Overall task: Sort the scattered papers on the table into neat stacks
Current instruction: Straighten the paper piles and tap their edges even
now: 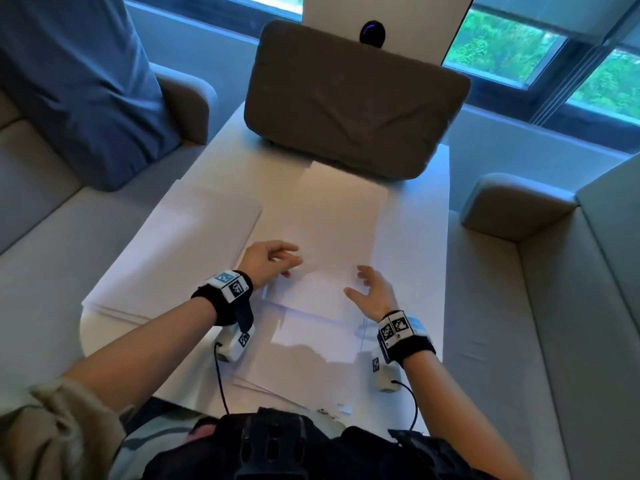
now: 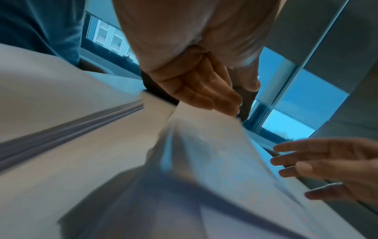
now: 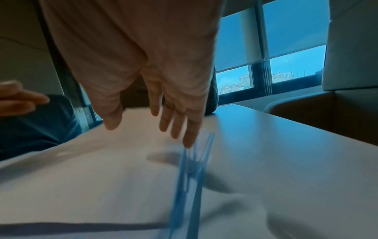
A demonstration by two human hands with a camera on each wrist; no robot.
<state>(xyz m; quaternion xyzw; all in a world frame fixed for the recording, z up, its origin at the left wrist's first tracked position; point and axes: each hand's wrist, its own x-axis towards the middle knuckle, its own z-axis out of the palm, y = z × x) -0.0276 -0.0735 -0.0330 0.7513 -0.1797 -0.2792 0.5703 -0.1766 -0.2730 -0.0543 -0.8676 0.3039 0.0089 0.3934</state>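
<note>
A loose pile of white sheets (image 1: pixel 325 258) lies mid-table, edges fanned and uneven, with the left hand (image 1: pixel 268 259) at its left edge and the right hand (image 1: pixel 374 294) at its right edge, both with fingers straight and relaxed, gripping nothing. A flatter stack of paper (image 1: pixel 180 251) sits to the left on the white table (image 1: pixel 412 244), and more sheets (image 1: pixel 311 344) lie nearer the person. A brown cushion (image 1: pixel 353 102) stands at the table's far end, a blue pillow (image 1: pixel 76 84) on the grey sofa (image 1: pixel 34 188) at left.
</note>
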